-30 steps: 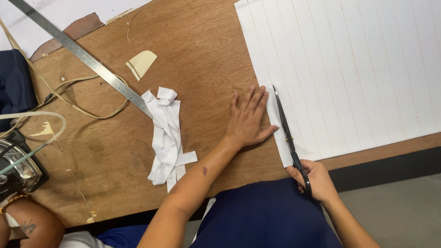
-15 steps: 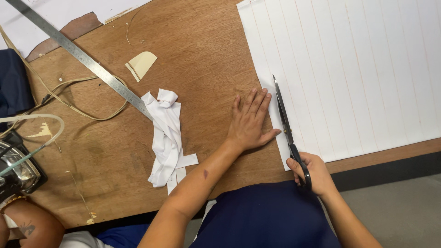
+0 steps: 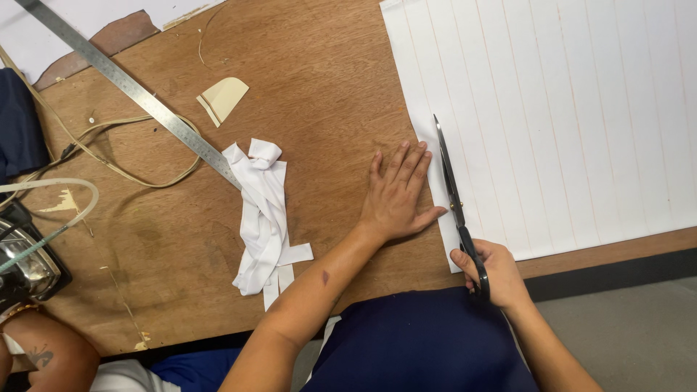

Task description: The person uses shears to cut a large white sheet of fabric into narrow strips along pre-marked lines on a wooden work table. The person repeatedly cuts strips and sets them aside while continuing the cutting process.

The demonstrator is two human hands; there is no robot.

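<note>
1. A metal ruler (image 3: 138, 94) lies slanted on the wooden table (image 3: 319, 80), near a pile of white fabric strips (image 3: 263, 214).
2. The left hand (image 3: 396, 196) lies flat with its fingers spread, pressing the edge of the white striped fabric (image 3: 552, 123).
3. The right hand (image 3: 494, 272) grips the black scissors (image 3: 454, 196), whose blades lie along the fabric's left strip.

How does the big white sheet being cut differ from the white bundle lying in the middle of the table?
The white sheet lies flat and spread wide; the white bundle is crumpled, narrow strips heaped together. The sheet bears thin parallel lines; the bundle looks plain. The left hand presses the sheet's edge and scissors in the right hand cut into it; the bundle lies untouched. Both are white and rest on the wooden table.
</note>
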